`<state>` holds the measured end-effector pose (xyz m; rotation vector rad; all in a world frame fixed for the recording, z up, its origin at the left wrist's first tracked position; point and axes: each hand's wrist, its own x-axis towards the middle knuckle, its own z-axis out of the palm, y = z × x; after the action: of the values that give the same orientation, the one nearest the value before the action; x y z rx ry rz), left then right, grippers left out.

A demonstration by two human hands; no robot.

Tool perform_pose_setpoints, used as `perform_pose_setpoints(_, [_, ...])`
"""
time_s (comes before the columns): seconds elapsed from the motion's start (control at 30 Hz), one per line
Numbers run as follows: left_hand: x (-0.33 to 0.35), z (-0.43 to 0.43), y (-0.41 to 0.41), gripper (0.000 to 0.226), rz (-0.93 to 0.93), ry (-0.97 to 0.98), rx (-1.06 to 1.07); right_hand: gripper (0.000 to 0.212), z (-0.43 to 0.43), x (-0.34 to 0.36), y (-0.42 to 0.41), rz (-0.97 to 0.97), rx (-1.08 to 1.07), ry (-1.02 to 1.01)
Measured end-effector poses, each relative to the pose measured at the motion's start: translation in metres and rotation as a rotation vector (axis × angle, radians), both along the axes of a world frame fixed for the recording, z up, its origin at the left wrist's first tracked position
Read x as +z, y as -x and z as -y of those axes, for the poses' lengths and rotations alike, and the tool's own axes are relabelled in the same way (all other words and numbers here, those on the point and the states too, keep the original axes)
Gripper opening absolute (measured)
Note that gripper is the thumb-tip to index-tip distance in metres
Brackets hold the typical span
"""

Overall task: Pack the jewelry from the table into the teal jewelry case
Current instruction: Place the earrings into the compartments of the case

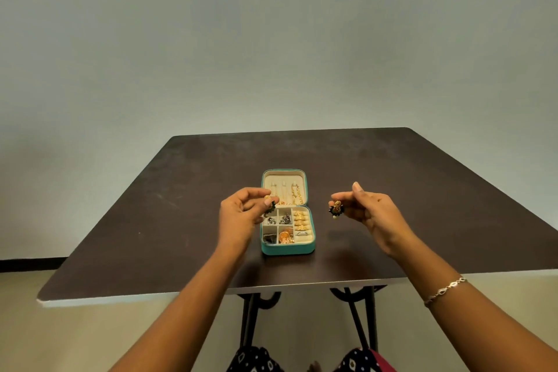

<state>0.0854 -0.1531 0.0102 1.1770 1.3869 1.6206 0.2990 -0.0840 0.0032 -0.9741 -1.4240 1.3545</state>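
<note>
Teal jewelry case [287, 249] lies open at centre frame on the dark bench [151, 220], lid toward the top, divided tray toward the bottom.

Left hand [241, 216]: grip pinched on the left earring [270, 205], gold with dark beads, held over the tray's upper-left corner. Right hand [373, 210]: grip pinched on the right earring [336, 209], which looks like its match and has a pale drop. It is held just right of the case, clear of the bench.

Step in hand, by my reading: stowing the pair. Bring the right earring over the tray first. Lower both into one cell, drop end first. Let go low, so the beads don't catch a divider.

Hard to read: the left hand covers the tray's left edge, so I can't tell whether a cell there is free. Pieces in the other cells blur together, apart from the gold rings [301, 219] in the right column. The earring backs can't be made out.
</note>
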Motion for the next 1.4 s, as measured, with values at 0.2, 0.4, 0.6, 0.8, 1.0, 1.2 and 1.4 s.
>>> perform_pose_setpoints(0.2, [-0.001, 0.004, 0.022, 0.012, -0.015, 0.043, 0.022, 0.016, -0.004, 0.004, 0.044, 0.102, 0.058, -0.088])
perform_pose_setpoints(0.4, [-0.003, 0.006, 0.035, 0.015, -0.005, 0.098, 0.037, 0.016, -0.014, -0.002, 0.08, 0.274, 0.02, -0.168])
perform_pose_setpoints(0.6, [-0.005, 0.005, 0.035, 0.018, 0.015, 0.106, 0.03, 0.012, -0.018, -0.007, 0.1, 0.454, 0.026, -0.248])
perform_pose_setpoints(0.8, [-0.008, 0.002, 0.039, 0.019, -0.004, 0.114, 0.036, 0.013, -0.021, -0.007, 0.11, 0.603, 0.113, -0.252])
perform_pose_setpoints(1.0, [-0.01, 0.0, 0.042, 0.02, -0.021, 0.099, 0.075, 0.013, -0.025, -0.008, 0.118, 0.811, 0.088, -0.387])
perform_pose_setpoints(1.2, [-0.012, -0.002, 0.041, 0.016, -0.05, 0.11, 0.052, 0.013, -0.029, -0.01, 0.119, 0.87, 0.045, -0.446])
perform_pose_setpoints(1.4, [-0.016, -0.007, 0.037, 0.029, -0.021, 0.097, 0.051, 0.011, -0.014, 0.018, 0.115, 0.406, 0.228, -0.389])
